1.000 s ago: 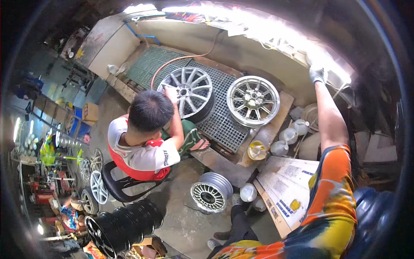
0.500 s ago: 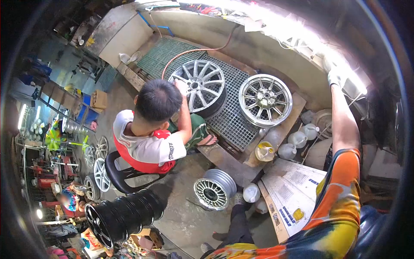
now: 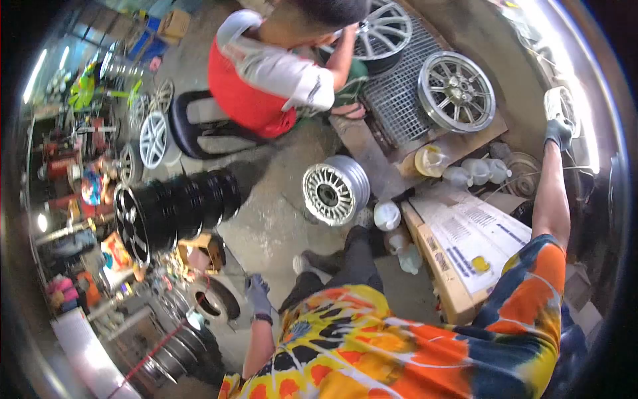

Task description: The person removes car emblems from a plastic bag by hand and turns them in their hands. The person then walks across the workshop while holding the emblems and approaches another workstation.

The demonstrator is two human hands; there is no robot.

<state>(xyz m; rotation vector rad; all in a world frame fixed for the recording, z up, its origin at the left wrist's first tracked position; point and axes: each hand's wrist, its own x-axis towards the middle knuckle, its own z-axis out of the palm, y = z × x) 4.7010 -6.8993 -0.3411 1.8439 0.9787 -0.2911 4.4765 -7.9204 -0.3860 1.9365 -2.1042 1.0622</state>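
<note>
At the upper right, my right hand [image 3: 560, 133] in a grey glove is closed on a white rounded object [image 3: 557, 103], raised beside the bright strip light. What kind of thing it is I cannot make out. My left hand [image 3: 258, 296], also gloved in grey, hangs low by my side with its fingers loosely bent and nothing visible in them. Nearest to it on the floor lies a tire [image 3: 214, 300]. A silver multi-spoke wheel rim [image 3: 335, 191] stands on the floor in front of my legs.
A co-worker [image 3: 259, 80] sits on a black chair [image 3: 193, 126], with hands at a spoked rim [image 3: 382, 33]. Another rim [image 3: 456, 92] lies on the green grating [image 3: 405, 100]. Black rims [image 3: 176, 206] form a row at left. Plastic jugs [image 3: 458, 176] and a cardboard box [image 3: 438, 266] are at right.
My view has turned downward and to the right. My left hand and torso have come into view. The white object in my right hand now shows clearly beside the light.
</note>
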